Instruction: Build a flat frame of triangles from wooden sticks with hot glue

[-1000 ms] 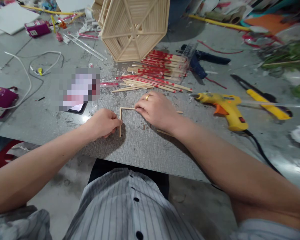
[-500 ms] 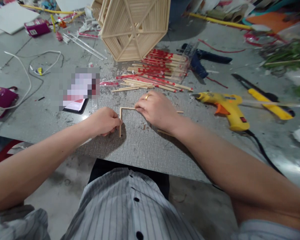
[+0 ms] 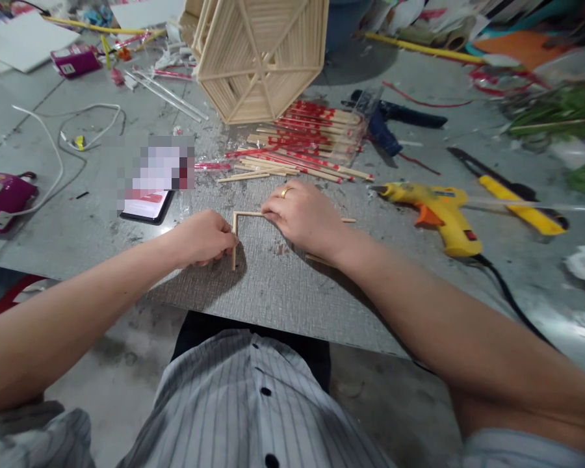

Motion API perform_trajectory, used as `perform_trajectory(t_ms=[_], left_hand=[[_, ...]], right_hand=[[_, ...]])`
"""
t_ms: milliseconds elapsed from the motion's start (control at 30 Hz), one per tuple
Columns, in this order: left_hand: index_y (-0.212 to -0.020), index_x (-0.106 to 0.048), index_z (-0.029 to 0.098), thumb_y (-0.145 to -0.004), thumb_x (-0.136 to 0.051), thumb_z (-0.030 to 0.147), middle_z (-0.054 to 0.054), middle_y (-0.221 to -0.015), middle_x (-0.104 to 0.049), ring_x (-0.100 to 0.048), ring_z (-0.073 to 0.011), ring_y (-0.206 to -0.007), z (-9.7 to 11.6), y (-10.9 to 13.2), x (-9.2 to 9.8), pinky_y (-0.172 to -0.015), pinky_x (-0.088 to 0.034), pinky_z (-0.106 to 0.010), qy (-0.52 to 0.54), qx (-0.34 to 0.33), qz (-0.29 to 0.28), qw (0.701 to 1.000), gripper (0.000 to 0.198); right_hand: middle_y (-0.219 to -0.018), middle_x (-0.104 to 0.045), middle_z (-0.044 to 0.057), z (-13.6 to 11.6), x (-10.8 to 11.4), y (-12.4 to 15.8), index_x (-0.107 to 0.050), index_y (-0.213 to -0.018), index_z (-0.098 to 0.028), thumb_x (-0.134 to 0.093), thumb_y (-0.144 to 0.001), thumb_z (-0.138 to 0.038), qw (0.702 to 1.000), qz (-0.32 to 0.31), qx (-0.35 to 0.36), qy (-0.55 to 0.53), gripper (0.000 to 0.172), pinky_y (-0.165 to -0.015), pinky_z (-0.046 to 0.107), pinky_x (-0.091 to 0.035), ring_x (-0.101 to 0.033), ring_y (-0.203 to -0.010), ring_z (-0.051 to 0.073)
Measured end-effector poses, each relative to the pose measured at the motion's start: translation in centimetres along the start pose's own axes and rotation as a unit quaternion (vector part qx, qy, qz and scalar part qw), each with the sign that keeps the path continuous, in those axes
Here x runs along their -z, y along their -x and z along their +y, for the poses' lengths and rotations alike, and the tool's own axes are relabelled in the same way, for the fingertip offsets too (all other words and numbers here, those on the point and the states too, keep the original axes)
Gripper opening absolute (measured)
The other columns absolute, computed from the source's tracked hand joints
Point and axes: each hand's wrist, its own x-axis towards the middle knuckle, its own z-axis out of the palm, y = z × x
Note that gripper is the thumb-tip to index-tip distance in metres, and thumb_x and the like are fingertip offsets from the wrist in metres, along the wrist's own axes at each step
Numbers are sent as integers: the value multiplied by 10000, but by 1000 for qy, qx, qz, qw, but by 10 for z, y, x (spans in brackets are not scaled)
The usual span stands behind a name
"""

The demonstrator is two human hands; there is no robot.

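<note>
"Sticks [image 3: 234, 218]: where held?"
"At the table [image 3: 273, 292], the left stick [image 3: 234, 227] is pinched midway by the left hand [image 3: 205, 239], the far stick [image 3: 250, 214], right of the corner, by the right hand [image 3: 298, 216]."

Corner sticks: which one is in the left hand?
The near-pointing stick, running toward the near edge of the table; the crosswise stick has the right hand on it instead.

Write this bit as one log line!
left hand: holding left stick | right hand: holding far stick | stick ends: forming corner | glue gun: lying on table
</note>
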Motion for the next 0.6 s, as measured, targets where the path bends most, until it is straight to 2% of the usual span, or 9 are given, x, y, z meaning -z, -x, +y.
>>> perform_trajectory(t_ms=[600], left_hand=[[-526, -523, 186, -785, -578, 263, 1, -458, -484, -403, -110, -338, -5, -7, 2, -400, -273, -261, -46, -20, -1, 999, 276]], right_hand=[[-1009, -734, 115, -6, 3, -1, -757, -899, -177, -466, -940, -193, 999, -22, -19, 24, 295, -800, 398, -362, -537, -940, 259]])
